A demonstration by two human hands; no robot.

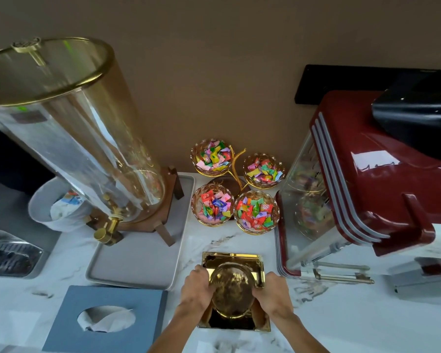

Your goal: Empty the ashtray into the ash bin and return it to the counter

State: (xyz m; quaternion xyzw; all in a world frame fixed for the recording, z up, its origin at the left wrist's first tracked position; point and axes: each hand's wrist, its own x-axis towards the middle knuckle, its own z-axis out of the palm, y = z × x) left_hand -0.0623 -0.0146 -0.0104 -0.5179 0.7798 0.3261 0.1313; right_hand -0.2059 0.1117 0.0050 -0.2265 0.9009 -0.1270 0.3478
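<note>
A square gold ashtray (233,261) with a round bowl in its middle sits on the white marble counter (354,324) near the front edge. My left hand (197,286) grips its left side and my right hand (271,289) grips its right side, fingers curled over the bowl's rim. The bowl's inside looks dark and smudged. I cannot tell whether the ashtray is resting on the counter or lifted slightly. No ash bin is recognisable for certain.
A grey tissue box (105,319) lies left of the ashtray. Behind it stands a glass drink dispenser (69,138) on a grey tray (138,266). Four candy bowls (236,187) sit behind the ashtray, a red popcorn machine (362,179) to the right, a white lined bin (59,205) far left.
</note>
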